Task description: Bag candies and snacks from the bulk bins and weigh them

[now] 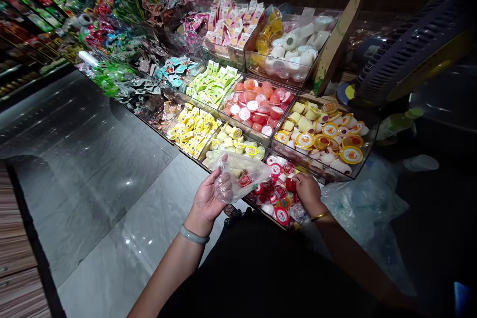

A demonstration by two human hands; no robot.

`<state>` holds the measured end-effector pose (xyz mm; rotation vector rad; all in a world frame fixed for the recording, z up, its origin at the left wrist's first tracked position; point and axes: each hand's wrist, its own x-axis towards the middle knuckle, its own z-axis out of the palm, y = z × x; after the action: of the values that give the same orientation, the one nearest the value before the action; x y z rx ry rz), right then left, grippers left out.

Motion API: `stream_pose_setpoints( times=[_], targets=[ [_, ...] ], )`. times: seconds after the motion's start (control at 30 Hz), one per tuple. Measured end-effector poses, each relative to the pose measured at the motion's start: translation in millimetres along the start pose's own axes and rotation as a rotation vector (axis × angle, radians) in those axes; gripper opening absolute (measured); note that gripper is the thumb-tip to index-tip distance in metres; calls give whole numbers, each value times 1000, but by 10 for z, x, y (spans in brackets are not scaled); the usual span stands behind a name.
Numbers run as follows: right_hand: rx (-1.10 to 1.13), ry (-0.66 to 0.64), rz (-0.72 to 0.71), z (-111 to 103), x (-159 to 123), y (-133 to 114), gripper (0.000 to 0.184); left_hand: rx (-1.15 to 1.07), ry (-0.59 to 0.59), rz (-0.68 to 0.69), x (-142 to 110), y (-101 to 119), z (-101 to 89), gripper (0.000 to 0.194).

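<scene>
Here the left hand has its fingers curled shut around the gathered edge of a clear bag, with the thumb behind the film; the bag hangs open toward the bins and holds at least one red-lidded cup and something pale beside it. The right hand is closed, its fingertips pinched on a small red cup at the surface of the near bin, which is filled with red-and-white lidded cups. A pale bangle sits on the left wrist, a thin gold one on the right. The bag is thin, soft film: it will likely collapse and slip unless gripped at the bunched rim, as it is now. The cups look light and rigid with a foil-type lid; they are best taken by the side wall, not the lid, which could dent or peel. Beyond the near bin stand further bins: yellow-lidded cups, pink and red cups, green packets. A grey tiled floor lies to the left, and loose plastic film to the right.
</scene>
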<state>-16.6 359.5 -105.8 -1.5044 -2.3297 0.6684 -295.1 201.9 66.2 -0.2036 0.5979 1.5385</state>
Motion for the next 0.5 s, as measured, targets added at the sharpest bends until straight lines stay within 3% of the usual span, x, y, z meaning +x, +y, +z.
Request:
stream_pose_setpoints(
  times=[0.13, 0.2, 0.3, 0.4, 0.5],
  targets=[
    [228, 141, -25, -361, 88, -232, 24, -16, -16, -3, -8, -12, 7, 25],
    [506, 209, -82, -609, 106, -521, 20, -17, -38, 4, -24, -22, 20, 25],
    [680, 137, -247, -856, 101, -1079, 13, -7, -55, -5, -44, -34, 34, 33],
    [634, 42, -392, -813, 94, -1564, 15, 19, -53, -25, -56, -40, 38, 34],
    [415, -45, -477, -572, 111, -1822, 18, 31, -48, -25, -68, -48, 36, 33]
  ],
)
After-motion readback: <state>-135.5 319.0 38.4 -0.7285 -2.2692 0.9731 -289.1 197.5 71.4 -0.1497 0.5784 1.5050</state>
